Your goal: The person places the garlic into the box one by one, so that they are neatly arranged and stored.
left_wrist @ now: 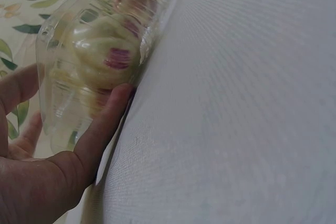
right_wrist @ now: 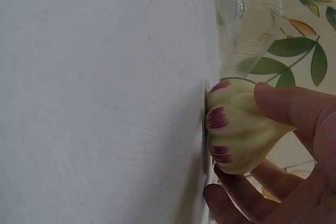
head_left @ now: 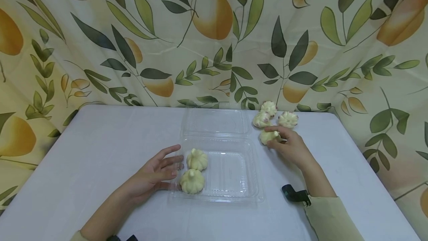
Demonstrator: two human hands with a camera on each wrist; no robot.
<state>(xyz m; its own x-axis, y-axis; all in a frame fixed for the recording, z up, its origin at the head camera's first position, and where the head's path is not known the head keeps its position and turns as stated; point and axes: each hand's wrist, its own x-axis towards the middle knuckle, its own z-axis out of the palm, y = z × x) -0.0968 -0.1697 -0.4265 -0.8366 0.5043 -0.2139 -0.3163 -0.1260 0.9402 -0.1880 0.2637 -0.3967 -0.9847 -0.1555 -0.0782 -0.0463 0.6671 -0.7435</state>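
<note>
An open clear plastic clamshell box (head_left: 227, 196) lies on the white table, its lid (head_left: 217, 122) folded back toward the curtain. Two garlic bulbs (head_left: 197, 159) (head_left: 192, 182) sit along the left side of its base. My left hand (head_left: 150, 176) rests against the box's left wall with fingers spread and fairly straight; the left wrist view shows a fingertip touching the plastic near a garlic bulb (left_wrist: 107, 51). Right of the box, my right hand (head_left: 291, 146) pinches another garlic bulb (right_wrist: 236, 127) between thumb and fingers, at the table surface. Purple streaks mark that bulb's base.
Three more garlic bulbs (head_left: 269, 108) (head_left: 262, 119) (head_left: 288, 119) stand at the back right, just beyond my right hand. A leaf-and-fruit patterned curtain (head_left: 214, 47) hangs behind the white table (head_left: 127, 133). A black wrist device (head_left: 295, 194) sits by the right sleeve.
</note>
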